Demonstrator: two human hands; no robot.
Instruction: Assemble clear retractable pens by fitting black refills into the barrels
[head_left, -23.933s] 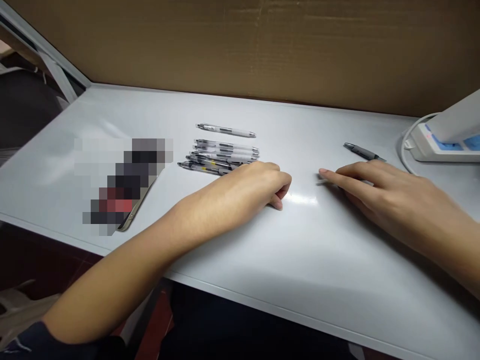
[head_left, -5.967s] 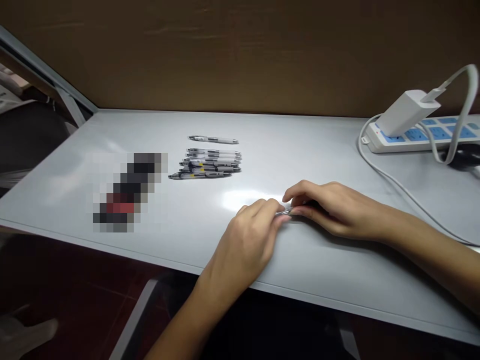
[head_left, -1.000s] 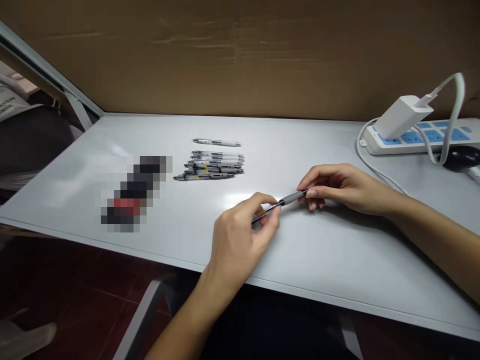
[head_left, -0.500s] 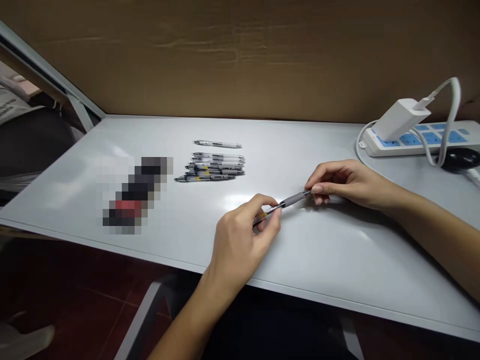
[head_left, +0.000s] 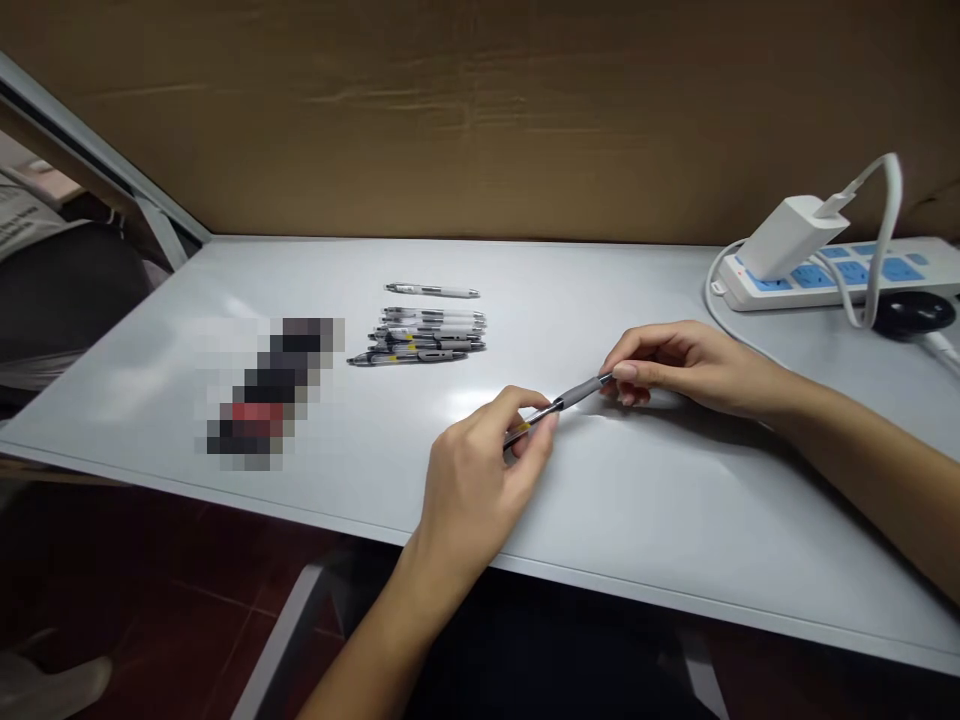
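A pen (head_left: 580,392) with a grey grip and a clear barrel is held aslant above the table between both hands. My left hand (head_left: 480,460) pinches its barrel between thumb and fingers. At the other end, the thumb and forefinger of my right hand (head_left: 675,362) close on the tip. Part of the barrel is hidden behind the left fingers. Beyond the left hand, several similar pens (head_left: 431,335) lie side by side in a pile on the white table (head_left: 360,440). A single pen (head_left: 433,291) lies apart, just behind that pile.
A white power strip (head_left: 847,280) with a plugged-in charger (head_left: 796,238) and cables stands at the back right, beside a black round object (head_left: 916,313). A blurred-out dark and red item (head_left: 277,390) lies on the left. A brown panel (head_left: 480,130) closes the back.
My right hand has shifted very slightly left along with the view. Both hands keep their hold on the pen, and the pens on the table lie as before.
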